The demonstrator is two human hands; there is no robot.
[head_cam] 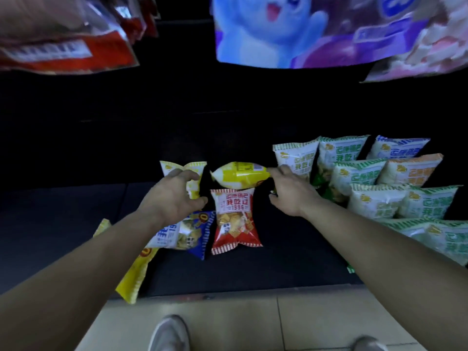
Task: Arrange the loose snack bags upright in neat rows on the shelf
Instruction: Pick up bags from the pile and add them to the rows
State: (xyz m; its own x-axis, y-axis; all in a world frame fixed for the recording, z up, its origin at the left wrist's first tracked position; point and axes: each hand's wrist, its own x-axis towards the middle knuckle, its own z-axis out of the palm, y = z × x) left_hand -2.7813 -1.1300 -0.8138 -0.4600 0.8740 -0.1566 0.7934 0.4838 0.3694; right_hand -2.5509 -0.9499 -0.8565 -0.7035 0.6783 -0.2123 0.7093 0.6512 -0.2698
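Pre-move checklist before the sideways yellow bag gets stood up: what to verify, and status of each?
1. Right hand has a grip on the sideways yellow bag: ok, fingers pinch its right end.
2. Left hand free to help: not ok, it rests on the upright yellow bag.
3. Sideways yellow bag upright: not ok, it lies crosswise.
4. Red bag in front in place: ok, face up.
5. Green rows on the right tidy: ok.
6. Blue bag aligned: not ok, skewed under the left forearm.

The dark flat shelf (291,262) carried green-and-white plastic snack bags (374,202) at right, a red plastic bag (234,221) in the middle.
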